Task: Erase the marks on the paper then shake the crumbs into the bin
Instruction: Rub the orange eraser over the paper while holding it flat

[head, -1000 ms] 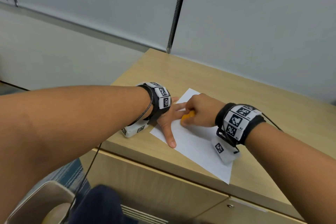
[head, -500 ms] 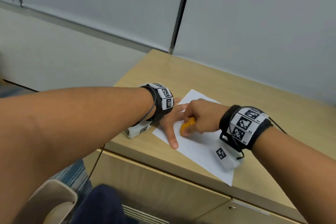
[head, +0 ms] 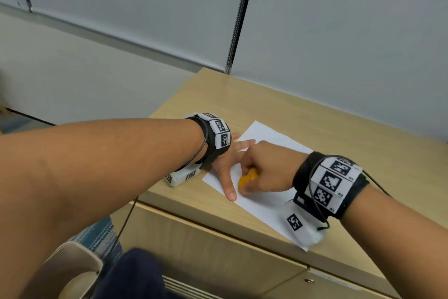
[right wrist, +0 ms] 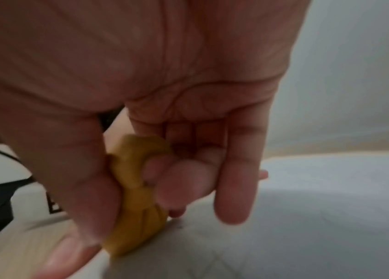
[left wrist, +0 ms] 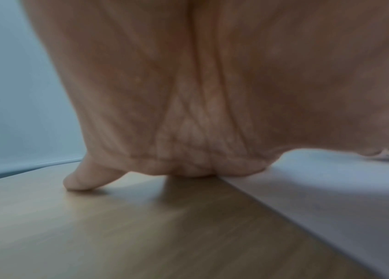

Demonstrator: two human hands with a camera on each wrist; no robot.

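Note:
A white sheet of paper [head: 260, 204] lies on the wooden cabinet top [head: 315, 124] near its front edge. My left hand [head: 230, 160] lies flat with spread fingers on the sheet's left part, pressing it down; its palm [left wrist: 200, 94] fills the left wrist view. My right hand [head: 264, 170] grips a yellow-orange eraser [head: 247, 178] between thumb and fingers, its tip on the paper beside my left thumb. The right wrist view shows the eraser [right wrist: 136, 192] pinched and touching the paper [right wrist: 308, 217]. No marks are clear on the sheet.
A beige bin [head: 72, 272] stands on the floor at the lower left, below the cabinet's left end. Grey wall panels [head: 339, 32] rise behind the cabinet. Drawer fronts [head: 218, 250] face me below the top.
My right hand with the eraser has slid toward me along the paper, from beside the left fingers to near the left thumb tip. The left hand has stayed in place.

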